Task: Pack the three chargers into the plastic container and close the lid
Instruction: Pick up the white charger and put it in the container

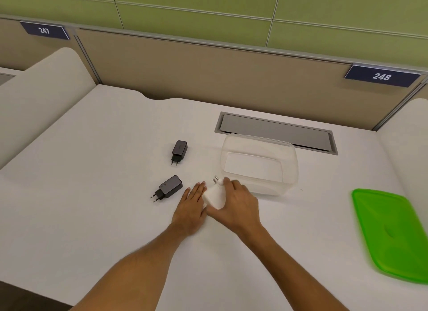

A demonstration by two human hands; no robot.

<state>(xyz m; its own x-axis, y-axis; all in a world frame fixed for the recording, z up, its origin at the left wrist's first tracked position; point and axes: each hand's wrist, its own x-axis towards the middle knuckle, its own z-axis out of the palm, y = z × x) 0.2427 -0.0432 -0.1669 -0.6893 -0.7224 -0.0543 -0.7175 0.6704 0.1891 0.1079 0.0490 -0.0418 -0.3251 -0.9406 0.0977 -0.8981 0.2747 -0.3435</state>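
A white charger [215, 196] is tilted with its prongs pointing up, just left of the clear plastic container [292, 169], which stands open and holds nothing. My right hand [239, 203] grips the white charger from the right. My left hand [193, 206] lies flat beside it, fingers straight, touching its left side. Two black chargers lie on the white table to the left: one [169, 187] close to my left hand, the other [179, 149] farther back. The green lid [391, 234] lies flat at the right.
A grey metal cable hatch [275, 130] is set into the table behind the container. Beige partition panels with number plates 247 and 248 close off the back. Rounded white side dividers rise at the table's left and right edges.
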